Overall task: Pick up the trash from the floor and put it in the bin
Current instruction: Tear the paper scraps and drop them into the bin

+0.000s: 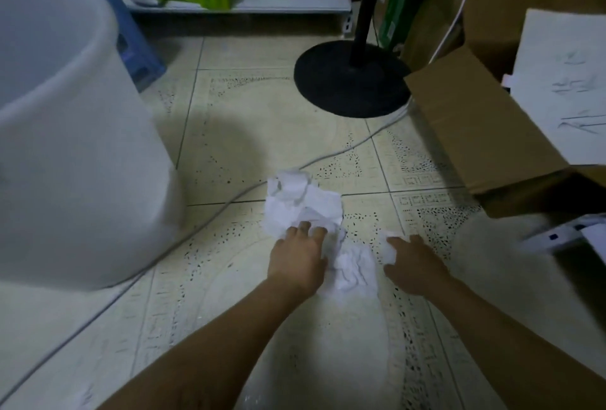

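Left hand [296, 258] curls its fingers into the big crumpled paper [305, 206] just ahead of it, right hand [416, 267] pinches a small scrap [391, 247], a third wad [355, 270] lying between them.

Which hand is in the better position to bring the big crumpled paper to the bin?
Left. The left hand touches the big crumpled paper, and the white bin stands on its side. The right hand is farther away and pinches a small scrap.
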